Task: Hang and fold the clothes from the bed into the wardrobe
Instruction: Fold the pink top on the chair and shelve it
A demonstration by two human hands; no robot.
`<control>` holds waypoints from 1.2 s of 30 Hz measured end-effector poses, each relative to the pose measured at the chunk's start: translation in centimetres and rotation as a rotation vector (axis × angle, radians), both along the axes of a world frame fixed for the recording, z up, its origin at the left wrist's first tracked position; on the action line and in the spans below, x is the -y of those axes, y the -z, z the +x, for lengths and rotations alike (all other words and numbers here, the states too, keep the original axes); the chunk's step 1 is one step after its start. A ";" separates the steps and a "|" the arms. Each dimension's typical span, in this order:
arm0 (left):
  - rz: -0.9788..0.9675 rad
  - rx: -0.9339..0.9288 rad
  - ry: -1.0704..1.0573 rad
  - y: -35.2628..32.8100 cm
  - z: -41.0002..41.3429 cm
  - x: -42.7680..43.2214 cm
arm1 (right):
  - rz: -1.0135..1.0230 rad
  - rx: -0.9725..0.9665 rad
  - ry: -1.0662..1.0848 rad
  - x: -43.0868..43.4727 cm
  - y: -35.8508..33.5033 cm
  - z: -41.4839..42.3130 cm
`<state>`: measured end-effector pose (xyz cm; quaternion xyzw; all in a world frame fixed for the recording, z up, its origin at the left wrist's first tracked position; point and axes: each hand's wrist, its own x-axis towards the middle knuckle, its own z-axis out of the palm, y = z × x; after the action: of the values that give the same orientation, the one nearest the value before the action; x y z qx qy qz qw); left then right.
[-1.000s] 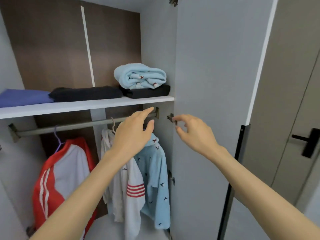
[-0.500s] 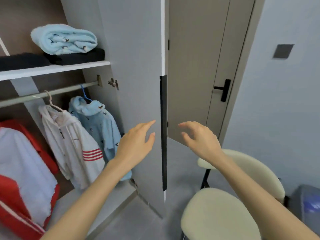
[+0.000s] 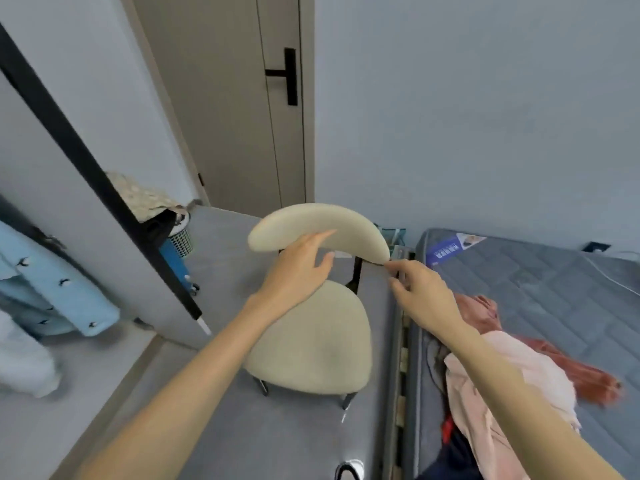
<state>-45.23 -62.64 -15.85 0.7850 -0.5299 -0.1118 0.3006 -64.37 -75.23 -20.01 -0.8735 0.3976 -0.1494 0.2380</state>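
Here's the bed (image 3: 554,278) down the right side, bare grey mattress, and that's where the work is. The open wardrobe door (image 3: 79,109) fills the left, with a pale blue shirt (image 3: 41,289) on the hanging side just behind it. A cream chair (image 3: 311,344) stands between wardrobe and bed, right at the mattress edge.

On the near end of the bed lies the pile: a pink garment (image 3: 512,382) on top, a rust-coloured one (image 3: 585,372) spilling out beyond it, something dark (image 3: 460,460) underneath at the bottom edge.

Both arms are out in front. The left hand (image 3: 294,275) hangs over the chair back, grip apart, fingers loose, nothing in it. The right hand (image 3: 424,296) is just above the pile's far end, grip apart too, empty.

The pink piece looks light, soft and floppy; it will sag and drag its neighbours if lifted by a corner. Best taken at the shoulders or collar, one hand each side, though crumpled like this I can't tell where those lie.
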 end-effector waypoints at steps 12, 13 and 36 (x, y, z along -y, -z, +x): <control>0.326 -0.193 0.284 14.0 -14.7 12.1 | 0.295 -0.157 0.346 4.1 15.1 -18.5; 0.352 -0.209 0.296 15.2 -15.6 12.4 | 0.338 -0.186 0.367 4.2 16.4 -19.5; 0.615 -0.400 0.322 30.1 -20.4 14.8 | 0.632 -0.358 0.300 9.2 31.8 -24.7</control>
<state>-65.67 -77.48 -45.97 0.7079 -0.5193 -0.4614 0.1275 -89.05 -84.41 -51.79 -0.7016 0.5824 0.1019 0.3977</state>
